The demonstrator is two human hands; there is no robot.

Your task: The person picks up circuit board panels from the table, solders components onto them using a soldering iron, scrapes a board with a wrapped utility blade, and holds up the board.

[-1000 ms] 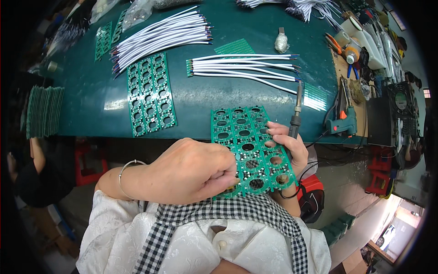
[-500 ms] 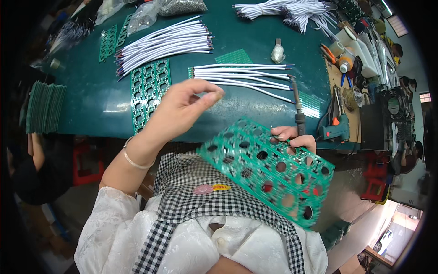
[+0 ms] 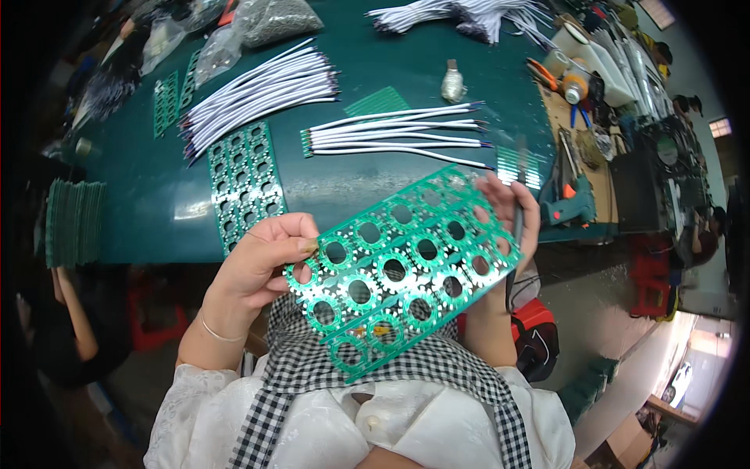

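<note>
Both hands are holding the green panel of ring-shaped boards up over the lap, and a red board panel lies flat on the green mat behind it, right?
Not quite. In the head view the panel lying on the mat is green, not red. Left hand and right hand do hold the green ring-board panel up.

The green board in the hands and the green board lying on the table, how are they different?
The held board is up in the air, tilted, gripped by the left hand and right hand. The table board lies flat and untouched. The held board looks bigger, being nearer the camera. Both are green with rows of round holes.
</note>
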